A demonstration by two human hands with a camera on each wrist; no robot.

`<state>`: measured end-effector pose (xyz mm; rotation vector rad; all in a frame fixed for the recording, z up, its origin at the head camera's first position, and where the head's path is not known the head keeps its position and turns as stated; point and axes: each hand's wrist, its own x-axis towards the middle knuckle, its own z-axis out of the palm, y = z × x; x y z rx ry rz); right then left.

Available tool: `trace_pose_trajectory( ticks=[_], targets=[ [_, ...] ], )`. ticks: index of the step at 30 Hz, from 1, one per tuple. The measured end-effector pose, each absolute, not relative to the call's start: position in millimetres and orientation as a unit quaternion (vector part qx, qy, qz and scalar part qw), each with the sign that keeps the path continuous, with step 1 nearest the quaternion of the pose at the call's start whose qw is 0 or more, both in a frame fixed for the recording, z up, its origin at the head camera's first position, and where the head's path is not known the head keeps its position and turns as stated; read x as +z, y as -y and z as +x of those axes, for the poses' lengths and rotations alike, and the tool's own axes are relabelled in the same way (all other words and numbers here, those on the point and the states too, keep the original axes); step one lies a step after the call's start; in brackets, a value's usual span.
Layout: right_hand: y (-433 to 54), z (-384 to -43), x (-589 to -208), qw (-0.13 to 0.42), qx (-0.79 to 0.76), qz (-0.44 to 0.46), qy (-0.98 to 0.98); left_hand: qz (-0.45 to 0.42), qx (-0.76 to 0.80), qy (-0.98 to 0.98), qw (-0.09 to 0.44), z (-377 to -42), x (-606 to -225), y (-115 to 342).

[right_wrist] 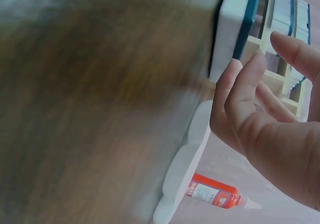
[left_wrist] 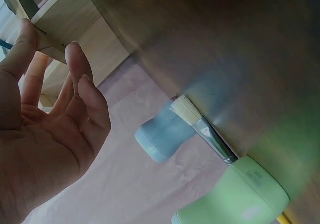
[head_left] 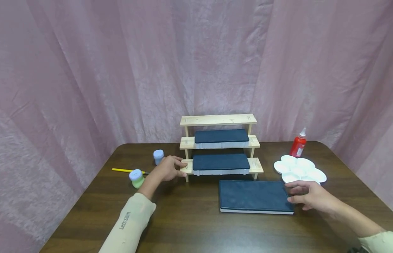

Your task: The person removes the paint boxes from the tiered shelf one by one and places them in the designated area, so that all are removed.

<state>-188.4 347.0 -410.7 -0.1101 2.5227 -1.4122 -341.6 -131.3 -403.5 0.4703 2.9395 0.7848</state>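
Note:
A three-tier wooden step rack stands at the back middle of the table. My left hand pinches the left end of its lowest step, index finger on top and thumb at the front edge. In the left wrist view, the fingers reach around that wooden end. A flat box with a dark blue cover and white sides lies in front of the rack. My right hand is at the box's right edge, fingers loosely bent, with nothing between thumb and fingers.
Similar dark-topped boxes rest on the middle step and lowest step. To the right are a white flower-shaped palette and a red bottle. A blue jar, green jar and yellow-handled brush are left.

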Motion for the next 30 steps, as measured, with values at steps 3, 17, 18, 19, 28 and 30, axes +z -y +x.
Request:
trace_pose_trajectory(
  ticks=[3, 17, 18, 19, 28, 30],
  targets=[
    [-343.3, -189.1, -406.5, 0.108, -0.486, -0.039, -0.866, 0.152, 0.255, -0.954, 0.031, -341.6, -403.2, 132.3],
    [-317.0, -201.0, -399.3, 0.054, -0.49, -0.054, -0.868, 0.148, 0.259, -0.954, 0.038, -342.7, -404.5, 130.3],
    [-315.5, -201.6, -398.5, 0.053, -0.492, -0.054, -0.867, 0.146, 0.26, -0.954, 0.04, -342.8, -404.4, 129.7],
    [-313.4, -201.8, -398.4, 0.052, -0.494, -0.053, -0.866, 0.146, 0.261, -0.953, 0.041, -342.6, -405.0, 129.8],
    [-300.2, -207.5, -390.4, 0.031, -0.485, -0.059, -0.872, 0.151, 0.262, -0.953, 0.03, -343.9, -406.3, 130.4],
    [-297.7, -209.9, -388.7, 0.025, -0.481, -0.064, -0.874, 0.152, 0.259, -0.953, 0.03, -343.9, -405.5, 130.7]
  ],
)
